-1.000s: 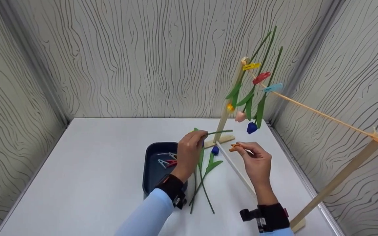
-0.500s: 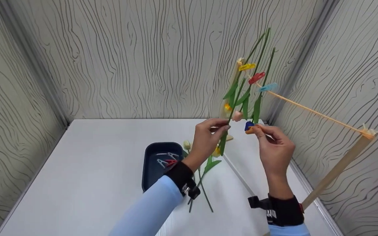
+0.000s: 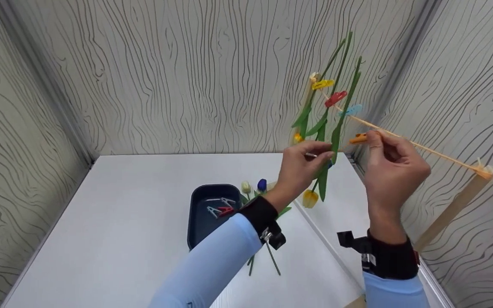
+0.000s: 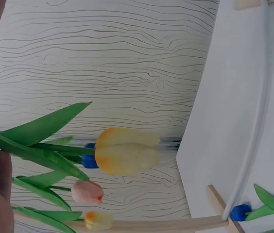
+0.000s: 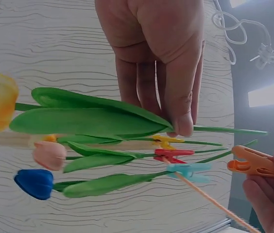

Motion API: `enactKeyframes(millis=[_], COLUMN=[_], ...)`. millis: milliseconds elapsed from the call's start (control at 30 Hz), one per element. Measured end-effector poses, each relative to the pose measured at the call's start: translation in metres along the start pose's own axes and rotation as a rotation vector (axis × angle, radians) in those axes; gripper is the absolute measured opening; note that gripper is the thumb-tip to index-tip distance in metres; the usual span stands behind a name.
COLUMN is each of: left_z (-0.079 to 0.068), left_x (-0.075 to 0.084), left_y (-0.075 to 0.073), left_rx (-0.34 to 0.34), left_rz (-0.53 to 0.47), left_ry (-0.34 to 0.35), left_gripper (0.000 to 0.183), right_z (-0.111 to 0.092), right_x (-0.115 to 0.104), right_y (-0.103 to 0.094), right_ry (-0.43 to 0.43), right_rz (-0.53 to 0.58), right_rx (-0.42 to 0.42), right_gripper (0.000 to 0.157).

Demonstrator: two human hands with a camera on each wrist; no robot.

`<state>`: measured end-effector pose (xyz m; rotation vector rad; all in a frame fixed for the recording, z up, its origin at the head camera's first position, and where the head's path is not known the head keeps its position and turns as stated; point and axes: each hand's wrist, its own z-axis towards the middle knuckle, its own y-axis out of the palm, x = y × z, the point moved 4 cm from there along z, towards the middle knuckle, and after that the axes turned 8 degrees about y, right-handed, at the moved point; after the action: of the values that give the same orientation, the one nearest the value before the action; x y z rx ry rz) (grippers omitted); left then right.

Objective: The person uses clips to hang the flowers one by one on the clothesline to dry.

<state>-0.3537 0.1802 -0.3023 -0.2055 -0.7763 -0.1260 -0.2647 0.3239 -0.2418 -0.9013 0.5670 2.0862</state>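
Note:
My left hand [image 3: 300, 164] pinches the stem of a yellow tulip [image 3: 310, 199], which hangs bloom down, its green leaves beside the fingers. An orange clothespin [image 5: 256, 161] is between the thumb and fingers of my right hand [image 3: 394, 167], just by the stretched cord [image 3: 426, 148]. On that cord, a yellow clothespin [image 3: 322, 84], a red clothespin [image 3: 336, 99] and a light blue clothespin [image 3: 351, 110] clip tulips upside down. In the right wrist view these show a pink bloom [image 5: 49, 155] and a blue bloom [image 5: 34, 184]; the smaller yellow one is partly hidden.
A dark blue tray [image 3: 191, 214] on the white table [image 3: 122, 222] holds several clothespins [image 3: 225, 210]. Beside it lie a white tulip [image 3: 246, 187] and a blue tulip [image 3: 262, 185], partly behind my left arm. A wooden post [image 3: 454, 209] carries the cord's right end.
The yellow tulip has come up off the table and turned bloom down in my left hand, moving right toward the cord. My right hand has risen to the right with the orange clothespin.

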Motion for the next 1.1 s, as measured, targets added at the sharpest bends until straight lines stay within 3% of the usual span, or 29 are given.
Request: enactKeyframes(millis=[133, 400, 700, 933, 1100], left_z=[0.012, 0.030, 0.044, 0.051, 0.054], left_x=[0.010, 0.016, 0.012, 0.017, 0.015], left_y=[0.014, 0.031, 0.044, 0.054, 0.052], left_rx=[-0.005, 0.027, 0.023, -0.011, 0.012], left_rz=[0.001, -0.004, 0.014, 0.111, 0.120], left_ry=[-0.002, -0.074, -0.152, -0.119, -0.131], left_gripper=[0.023, 0.022, 0.022, 0.022, 0.022], right_z=[0.012, 0.040, 0.065, 0.071, 0.077], right_x=[-0.018, -0.040, -0.038, -0.039, -0.034], right_y=[-0.002, 0.002, 0.011, 0.018, 0.023], right_ry=[-0.034, -0.014, 0.081, 0.131, 0.160], right_rz=[-0.051, -0.272, -0.503, -0.592, -0.623], right_rx=[0.032, -0.012, -0.097, -0.183, -0.237], right_gripper=[0.024, 0.024, 0.026, 0.027, 0.029])
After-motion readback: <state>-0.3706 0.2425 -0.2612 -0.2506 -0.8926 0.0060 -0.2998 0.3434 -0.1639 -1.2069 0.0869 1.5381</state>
